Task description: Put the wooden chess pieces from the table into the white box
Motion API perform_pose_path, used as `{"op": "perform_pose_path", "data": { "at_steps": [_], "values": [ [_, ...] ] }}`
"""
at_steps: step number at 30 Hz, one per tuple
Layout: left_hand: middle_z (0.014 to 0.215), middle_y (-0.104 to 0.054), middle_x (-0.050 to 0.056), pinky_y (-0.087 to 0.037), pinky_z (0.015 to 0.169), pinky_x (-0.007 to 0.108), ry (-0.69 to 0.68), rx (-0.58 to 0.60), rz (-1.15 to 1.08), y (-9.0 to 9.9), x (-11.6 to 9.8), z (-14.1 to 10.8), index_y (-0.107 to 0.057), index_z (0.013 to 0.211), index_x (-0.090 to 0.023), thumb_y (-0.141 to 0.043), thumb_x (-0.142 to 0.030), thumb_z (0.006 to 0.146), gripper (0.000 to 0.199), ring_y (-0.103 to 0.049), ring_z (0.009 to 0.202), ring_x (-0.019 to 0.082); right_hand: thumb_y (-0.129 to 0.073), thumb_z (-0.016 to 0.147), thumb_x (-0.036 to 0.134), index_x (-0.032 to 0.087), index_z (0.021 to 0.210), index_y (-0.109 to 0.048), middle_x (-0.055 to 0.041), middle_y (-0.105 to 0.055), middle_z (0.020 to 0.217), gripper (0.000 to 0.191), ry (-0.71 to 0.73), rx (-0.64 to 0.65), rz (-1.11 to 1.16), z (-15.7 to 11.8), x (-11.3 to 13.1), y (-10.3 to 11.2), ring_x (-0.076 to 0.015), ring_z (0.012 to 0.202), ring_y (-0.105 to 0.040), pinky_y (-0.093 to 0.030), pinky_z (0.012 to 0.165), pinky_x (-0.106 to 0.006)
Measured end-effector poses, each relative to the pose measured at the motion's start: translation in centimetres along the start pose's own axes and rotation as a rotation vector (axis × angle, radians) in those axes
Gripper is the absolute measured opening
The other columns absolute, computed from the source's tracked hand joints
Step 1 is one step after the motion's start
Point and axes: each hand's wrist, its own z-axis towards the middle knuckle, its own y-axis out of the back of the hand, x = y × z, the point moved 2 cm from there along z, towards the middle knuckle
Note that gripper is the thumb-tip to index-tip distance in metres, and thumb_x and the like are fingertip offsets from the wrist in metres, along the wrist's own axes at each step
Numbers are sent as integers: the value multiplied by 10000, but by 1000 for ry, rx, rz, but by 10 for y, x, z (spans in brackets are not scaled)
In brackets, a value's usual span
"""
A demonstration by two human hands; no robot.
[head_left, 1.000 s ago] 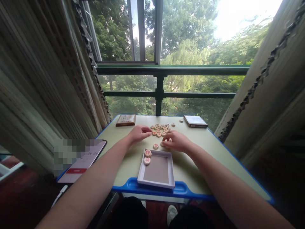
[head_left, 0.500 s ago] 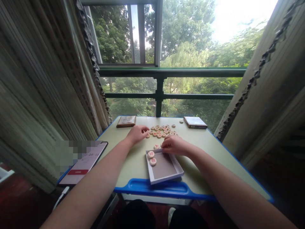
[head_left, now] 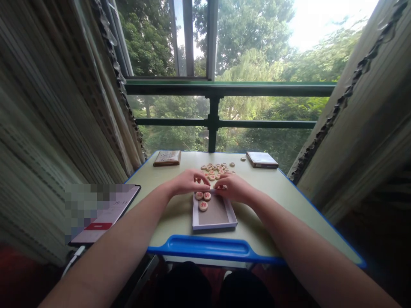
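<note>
Right fingertips (head_left: pixel 224 184) pinched on a xiangqi piece (head_left: pixel 221 187); left fingertips (head_left: pixel 206 183) loosely curled just beside it, grip unclear. Directly below the fingers, three pieces (head_left: pixel 203 205) inside a white tray (head_left: pixel 214 226); beyond them, a loose cluster of pieces (head_left: pixel 213 171) on the pale green desk (head_left: pixel 263 226).

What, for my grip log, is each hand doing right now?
Left hand: fingers curled, nothing visible in it; grip cannot be told.
Right hand: closed on a xiangqi piece.
</note>
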Motion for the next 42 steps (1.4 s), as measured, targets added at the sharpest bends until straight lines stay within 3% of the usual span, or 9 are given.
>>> {"op": "perform_pose_path", "data": {
  "at_steps": [4,9,16,29,35,42],
  "values": [
    [821,-582,13,-381,630,221,29,107,66,6,1,-5,-732,817,-218,-676,-373,641,241,-489,718,129,-611,764,273,214,873,-700,-48,-588,800,153,62,-14,29,-2,18,4,-153,759,-499,-360,628,-245],
    [843,-568,11,-401,725,228,52,178,57,6,9,-6,-736,782,-236,-705,-352,613,207,-519,793,150,-596,773,314,209,828,-707,-50,-572,749,162,108,13,0,-3,28,-3,-157,737,-486,-339,600,-249],
    [865,-641,20,-414,727,221,40,207,31,4,11,-5,-732,773,-209,-686,-306,641,171,-566,788,147,-613,738,268,197,834,-691,-48,-579,749,142,95,-9,19,-4,29,-5,-163,753,-478,-347,614,-252],
    [739,-699,23,-429,679,212,102,263,-41,11,9,-8,-739,784,-184,-646,-320,675,197,-607,748,164,-590,784,324,239,836,-722,-40,-640,770,165,241,-22,86,-2,41,-9,-163,730,-476,-380,735,-307],
    [729,-708,21,-438,696,210,107,222,-72,11,12,-8,-747,738,-193,-667,-300,648,162,-618,756,172,-571,810,361,239,831,-728,-52,-645,751,200,223,-35,62,3,41,-14,-165,723,-475,-377,696,-292],
    [801,-716,31,-436,708,208,117,267,-62,14,13,-10,-745,791,-181,-656,-300,663,197,-618,772,171,-546,817,367,218,795,-714,-46,-626,700,225,225,-50,73,3,41,-15,-158,695,-464,-370,656,-275]
  ]
}}
